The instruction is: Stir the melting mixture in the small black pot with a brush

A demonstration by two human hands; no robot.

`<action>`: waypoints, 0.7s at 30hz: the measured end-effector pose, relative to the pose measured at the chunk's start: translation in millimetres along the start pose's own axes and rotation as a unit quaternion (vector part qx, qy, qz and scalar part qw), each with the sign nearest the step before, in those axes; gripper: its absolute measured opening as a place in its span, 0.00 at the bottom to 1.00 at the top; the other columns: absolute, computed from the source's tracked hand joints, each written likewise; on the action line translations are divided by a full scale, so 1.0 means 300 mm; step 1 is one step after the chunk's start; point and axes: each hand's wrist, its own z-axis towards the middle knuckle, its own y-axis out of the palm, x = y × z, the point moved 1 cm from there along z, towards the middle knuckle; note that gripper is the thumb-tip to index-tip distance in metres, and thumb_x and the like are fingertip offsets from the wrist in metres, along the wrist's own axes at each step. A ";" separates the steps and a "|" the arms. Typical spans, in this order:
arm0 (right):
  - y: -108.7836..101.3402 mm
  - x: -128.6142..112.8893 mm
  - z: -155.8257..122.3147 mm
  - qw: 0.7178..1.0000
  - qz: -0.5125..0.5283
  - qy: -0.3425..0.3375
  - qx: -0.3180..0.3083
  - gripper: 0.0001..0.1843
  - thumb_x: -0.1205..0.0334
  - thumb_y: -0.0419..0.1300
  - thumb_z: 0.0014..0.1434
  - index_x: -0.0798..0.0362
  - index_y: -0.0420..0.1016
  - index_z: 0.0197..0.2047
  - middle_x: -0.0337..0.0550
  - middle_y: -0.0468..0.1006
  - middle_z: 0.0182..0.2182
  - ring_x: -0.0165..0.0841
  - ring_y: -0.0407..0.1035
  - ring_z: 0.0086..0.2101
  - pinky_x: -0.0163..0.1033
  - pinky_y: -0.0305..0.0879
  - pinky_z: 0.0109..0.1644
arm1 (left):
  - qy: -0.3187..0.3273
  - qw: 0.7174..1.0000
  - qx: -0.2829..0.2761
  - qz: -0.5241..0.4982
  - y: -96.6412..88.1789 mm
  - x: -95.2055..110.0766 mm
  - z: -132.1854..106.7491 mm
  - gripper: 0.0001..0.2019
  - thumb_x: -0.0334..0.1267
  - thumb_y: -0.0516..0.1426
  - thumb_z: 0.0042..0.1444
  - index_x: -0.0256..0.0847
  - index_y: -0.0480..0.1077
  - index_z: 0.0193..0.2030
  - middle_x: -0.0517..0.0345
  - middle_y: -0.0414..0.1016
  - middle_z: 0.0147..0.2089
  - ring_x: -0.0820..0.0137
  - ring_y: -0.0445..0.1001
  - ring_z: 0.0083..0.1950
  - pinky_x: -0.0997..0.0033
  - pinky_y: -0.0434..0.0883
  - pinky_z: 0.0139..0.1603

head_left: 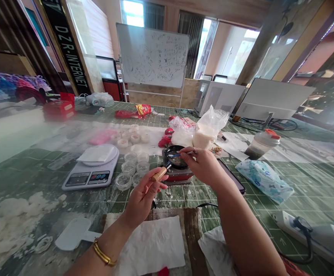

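A small black pan (179, 164) rests on a compact hot plate with a red base (178, 178). My left hand (141, 197) is closed around the light end of the pan's wooden handle (159, 174). From the right, my right hand (204, 165) pinches a thin stick with a blue part (175, 155), its tip down inside the pan. What lies in the pan is too small to make out. Left of the hot plate stand several clear round cups (128, 167). Close behind the pan are red roses (165, 141) and a plastic bag of pale material (207, 130).
A white kitchen scale (90, 168) stands at left, with white crumbs (20, 218) nearer me. A cloth with white paper (155, 245) lies in front. At right are a phone (232, 177), a wipes pack (263, 180), a shaker bottle (262, 143) and a power strip (313, 239).
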 end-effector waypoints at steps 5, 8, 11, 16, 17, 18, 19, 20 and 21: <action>-0.025 0.026 0.000 0.998 -0.058 0.035 0.013 0.15 0.57 0.49 0.59 0.52 0.76 0.34 0.42 0.77 0.24 0.33 0.69 0.27 0.35 0.56 0.30 | -0.002 1.000 -0.008 -0.006 0.003 0.005 0.001 0.17 0.39 0.47 0.63 0.45 0.58 0.59 0.48 0.73 0.51 0.64 0.74 0.48 0.64 0.66 0.44; -0.033 0.002 -0.012 1.000 -0.009 0.000 -0.019 0.14 0.57 0.49 0.60 0.51 0.76 0.35 0.39 0.77 0.24 0.30 0.68 0.25 0.34 0.57 0.29 | 0.003 1.000 -0.007 -0.002 0.005 0.006 0.001 0.17 0.39 0.47 0.63 0.45 0.58 0.58 0.48 0.74 0.51 0.64 0.74 0.48 0.64 0.66 0.44; -0.019 -0.001 -0.003 1.000 0.000 0.008 -0.016 0.14 0.58 0.49 0.59 0.51 0.76 0.39 0.40 0.77 0.24 0.31 0.69 0.26 0.34 0.57 0.30 | 0.003 1.000 -0.004 -0.002 0.006 0.005 0.001 0.17 0.39 0.48 0.63 0.45 0.58 0.58 0.48 0.74 0.51 0.64 0.74 0.47 0.64 0.66 0.44; -0.034 0.023 -0.003 0.997 -0.065 0.032 -0.001 0.15 0.58 0.49 0.59 0.52 0.76 0.35 0.43 0.78 0.25 0.33 0.69 0.27 0.35 0.57 0.31 | -0.001 1.000 -0.009 -0.001 0.004 0.005 -0.001 0.17 0.39 0.47 0.64 0.44 0.58 0.59 0.48 0.74 0.50 0.63 0.73 0.50 0.64 0.66 0.45; -0.037 0.020 -0.007 0.998 -0.056 0.021 -0.009 0.15 0.58 0.49 0.60 0.52 0.76 0.35 0.42 0.77 0.25 0.32 0.68 0.27 0.35 0.56 0.30 | -0.001 1.000 -0.010 0.001 0.004 0.005 -0.001 0.17 0.39 0.47 0.64 0.44 0.58 0.59 0.48 0.74 0.50 0.63 0.73 0.49 0.64 0.67 0.45; -0.038 0.015 -0.010 0.999 -0.041 0.009 -0.017 0.15 0.57 0.49 0.60 0.51 0.75 0.35 0.40 0.77 0.24 0.31 0.68 0.26 0.34 0.57 0.30 | 0.000 1.000 -0.009 0.003 0.003 0.005 -0.001 0.17 0.39 0.47 0.64 0.44 0.58 0.59 0.48 0.74 0.51 0.64 0.74 0.48 0.63 0.67 0.45; -0.035 0.010 -0.010 0.999 -0.023 -0.002 -0.023 0.15 0.57 0.49 0.60 0.50 0.75 0.36 0.39 0.77 0.24 0.30 0.68 0.26 0.34 0.57 0.30 | 0.001 1.000 -0.008 0.005 0.003 0.005 -0.001 0.17 0.39 0.47 0.64 0.44 0.58 0.59 0.48 0.74 0.51 0.64 0.74 0.47 0.63 0.67 0.45; -0.031 0.007 -0.008 1.000 -0.009 -0.006 -0.022 0.14 0.57 0.49 0.60 0.50 0.75 0.37 0.39 0.77 0.25 0.30 0.68 0.26 0.33 0.57 0.30 | 0.002 1.000 -0.006 0.006 0.003 0.004 -0.001 0.17 0.39 0.47 0.64 0.44 0.58 0.59 0.48 0.73 0.52 0.65 0.75 0.46 0.63 0.67 0.45; -0.026 0.007 -0.005 1.000 -0.004 -0.001 -0.018 0.14 0.58 0.49 0.60 0.50 0.75 0.38 0.39 0.78 0.26 0.30 0.68 0.26 0.33 0.57 0.31 | 0.002 1.000 -0.004 0.005 0.002 0.004 -0.001 0.17 0.39 0.47 0.64 0.45 0.58 0.59 0.48 0.73 0.52 0.65 0.75 0.46 0.64 0.67 0.45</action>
